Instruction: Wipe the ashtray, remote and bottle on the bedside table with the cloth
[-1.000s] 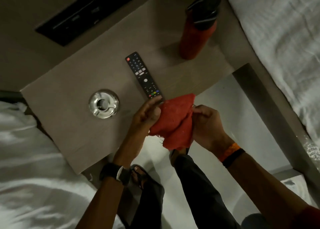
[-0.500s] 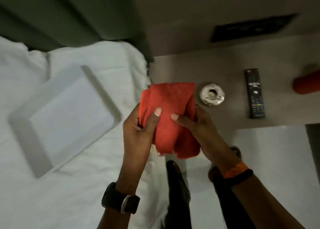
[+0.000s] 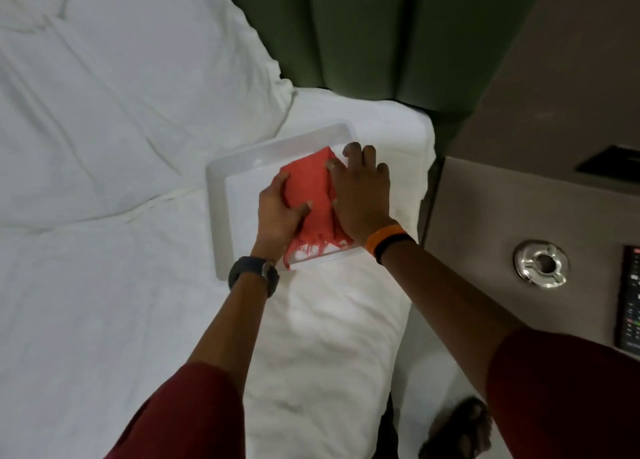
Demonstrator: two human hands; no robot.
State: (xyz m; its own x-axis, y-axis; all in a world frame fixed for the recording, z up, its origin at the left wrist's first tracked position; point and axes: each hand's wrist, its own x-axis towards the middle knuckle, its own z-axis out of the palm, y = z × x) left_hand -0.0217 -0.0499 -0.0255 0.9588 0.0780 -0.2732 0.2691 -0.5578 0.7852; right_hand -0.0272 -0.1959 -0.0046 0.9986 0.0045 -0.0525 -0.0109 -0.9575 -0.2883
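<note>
Red cloth (image 3: 311,195) is pressed flat into a white tray (image 3: 216,195) on the bed (image 3: 104,285) by both hands: left hand (image 3: 278,216) gripping its edge, right hand (image 3: 360,195) spread flat. Ashtray (image 3: 541,263) and remote (image 3: 628,299) are left on the tabletop (image 3: 485,216).

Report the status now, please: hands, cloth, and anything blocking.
Left hand and right hand both on the red cloth, pressing it into the white tray on the bed. Ashtray and remote untouched on table. Nothing blocking.
</note>
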